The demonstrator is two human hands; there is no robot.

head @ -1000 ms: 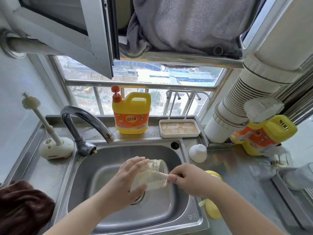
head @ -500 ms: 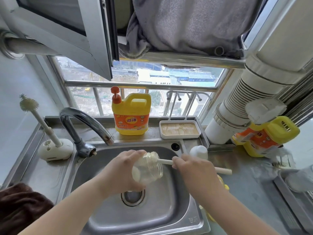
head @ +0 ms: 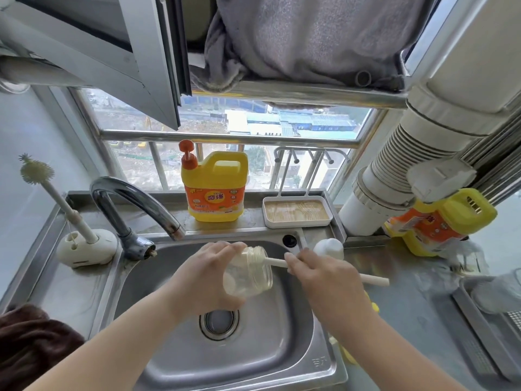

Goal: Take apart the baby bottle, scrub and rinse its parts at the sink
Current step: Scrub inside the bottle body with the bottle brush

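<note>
Over the sink (head: 174, 362), above the drain (head: 219, 320), the left hand (head: 205, 280) grips the clear bottle (head: 249, 273) round its body, fingers and thumb curled about it, the open threaded mouth tipped up and toward the right. The right hand (head: 324, 277) is closed round a pale brush handle (head: 375, 280); one end of it goes into the bottle's mouth, the other juts out past the hand over the sink's right rim. A white cap (head: 329, 248) sits on the counter (head: 408, 277) just beyond the right hand, by the sink's back right corner. Bits of yellow (head: 375, 306) show at the right rim, mostly hidden under the right forearm; I cannot tell what they are.

Along the back ledge stand a yellow soap jug (head: 215, 187) and, to its right, a white tray (head: 297, 211). The tap (head: 135, 204) arcs in from the back left corner, with no water showing. Left of it a second brush (head: 56, 193) stands tilted in a white holder (head: 84, 248). Another yellow jug (head: 439, 218) lies tipped at the counter's back right. A brown cloth (head: 31, 345) is bunched at the near left edge.
</note>
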